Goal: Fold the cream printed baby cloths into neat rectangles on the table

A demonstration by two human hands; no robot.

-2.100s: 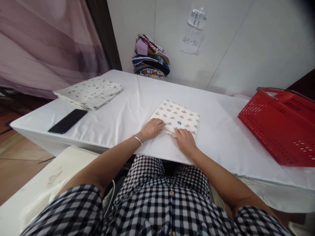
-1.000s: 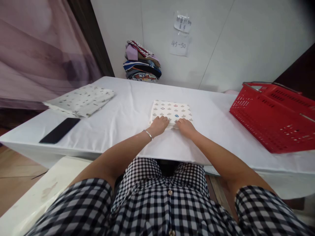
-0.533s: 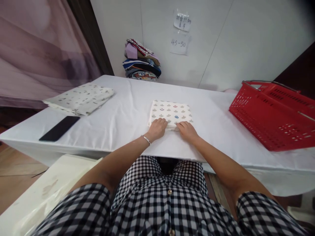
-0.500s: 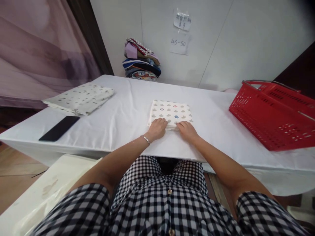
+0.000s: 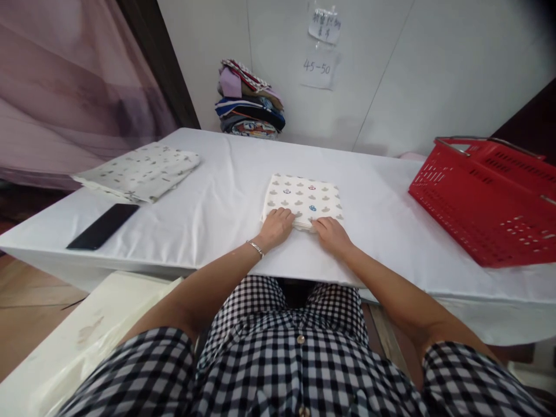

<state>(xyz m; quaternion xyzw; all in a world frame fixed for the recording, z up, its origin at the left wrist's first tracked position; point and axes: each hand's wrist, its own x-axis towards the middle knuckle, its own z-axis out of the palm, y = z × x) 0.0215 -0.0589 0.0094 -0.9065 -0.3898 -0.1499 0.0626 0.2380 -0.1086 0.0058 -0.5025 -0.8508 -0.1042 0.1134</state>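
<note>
A cream cloth [image 5: 304,197] with small grey prints and a few coloured motifs lies folded into a thick square in the middle of the table. At its near left corner, my left hand [image 5: 278,226], with a bracelet on the wrist, is closed on the edge. My right hand [image 5: 332,233] grips the near right part of the same edge, its fingers on top of the cloth. The folded layers show between the two hands. Both thumbs are mostly hidden.
Another patterned cloth [image 5: 143,171] lies folded at the table's left, behind a black flat slab [image 5: 103,226]. A red plastic basket [image 5: 486,208] stands on the right. Beyond the white-covered table [image 5: 208,214], folded fabrics [image 5: 249,110] are stacked against the wall.
The view has shifted slightly. Both hands stay at the cloth's near edge, and its front layers look a little more evened up.
</note>
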